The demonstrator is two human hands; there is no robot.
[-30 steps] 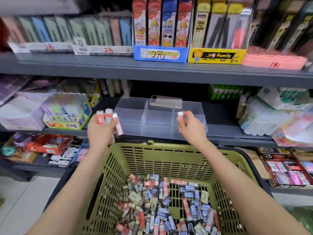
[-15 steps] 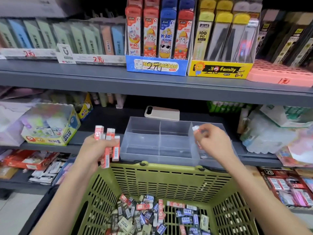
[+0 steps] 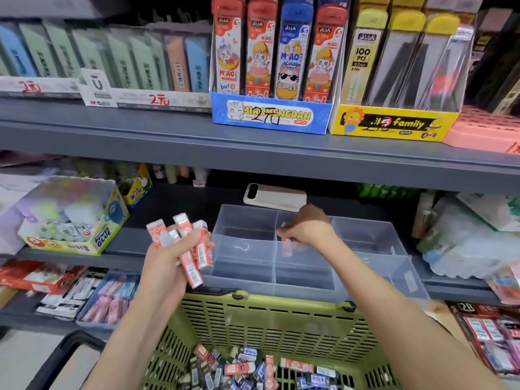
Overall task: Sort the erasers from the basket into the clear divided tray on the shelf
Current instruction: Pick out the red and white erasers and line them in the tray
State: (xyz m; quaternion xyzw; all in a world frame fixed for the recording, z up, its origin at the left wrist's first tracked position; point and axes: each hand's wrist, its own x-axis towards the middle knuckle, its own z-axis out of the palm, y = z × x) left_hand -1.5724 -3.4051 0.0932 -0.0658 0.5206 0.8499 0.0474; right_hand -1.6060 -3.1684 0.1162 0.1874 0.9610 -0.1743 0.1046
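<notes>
- My right hand (image 3: 306, 228) is dipped into the clear divided tray (image 3: 243, 281), fingers curled and pinching one red-sleeved eraser (image 3: 287, 244) just under my fingertips, in what looks like a middle compartment
- My left hand (image 3: 166, 260) is wrapped round a bunch of red-sleeved erasers (image 3: 197, 249), which fan out above and below my fingers, just left of the tray's wall
- The mixed heap of erasers (image 3: 253, 370) lies in the green basket (image 3: 281, 302), well below both hands
- Risk one: the left bunch looks loose, and one eraser hanging low past my palm could slide out into the basket
- Risk two: if I let go too high, the eraser could bounce over a divider into the wrong cell
</notes>
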